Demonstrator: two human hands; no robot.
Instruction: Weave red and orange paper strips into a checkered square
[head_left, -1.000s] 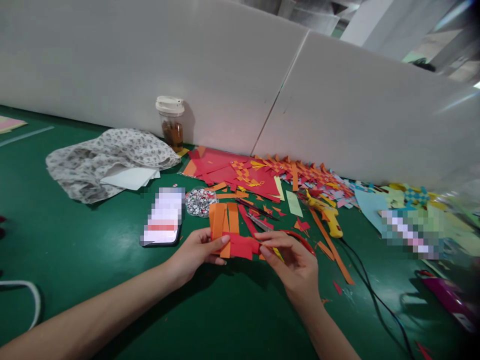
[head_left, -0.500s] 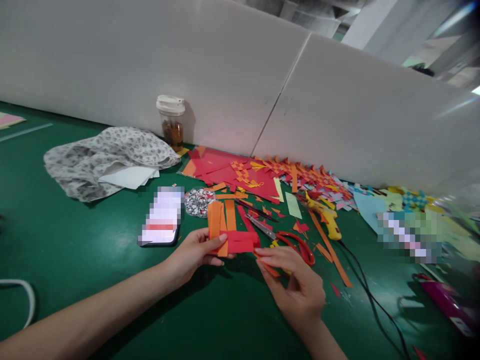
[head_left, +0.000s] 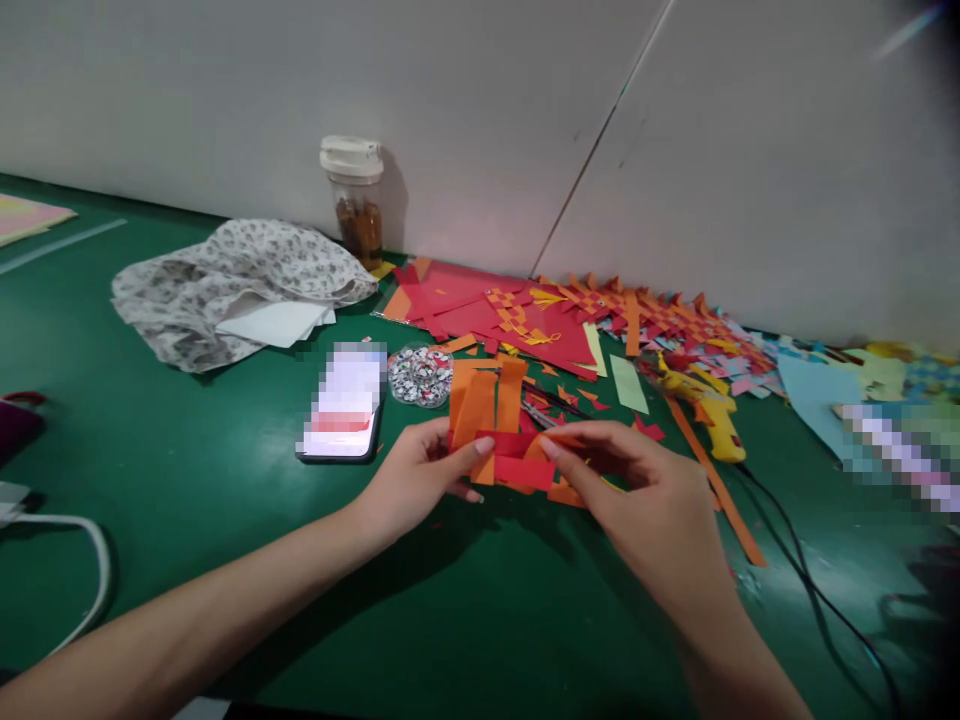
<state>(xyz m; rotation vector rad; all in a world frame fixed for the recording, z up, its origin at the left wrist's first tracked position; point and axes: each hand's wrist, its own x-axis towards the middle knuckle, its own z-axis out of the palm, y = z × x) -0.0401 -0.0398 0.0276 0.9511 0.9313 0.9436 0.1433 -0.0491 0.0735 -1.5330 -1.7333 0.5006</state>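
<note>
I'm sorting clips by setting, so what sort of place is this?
Probably a craft workspace, though whether home or workshop I can't tell: a glue gun and checkered paper lie beyond the held paper strips.

**Near side open, far side jammed**

Desk between the forearms: good lane, passes below the strips pinched by left fingers and right fingers. Left of the phone also open, bounded by cloth behind and white cable at the edge. Phone and case nearly touch, no gap. Straight ahead blocked: scissors partly hidden, scraps, red sheets, then wall with cup upright before it. Right: glue gun in the way, cord trailing nearside, snag risk; loose strip lies flat, passable above.
</note>
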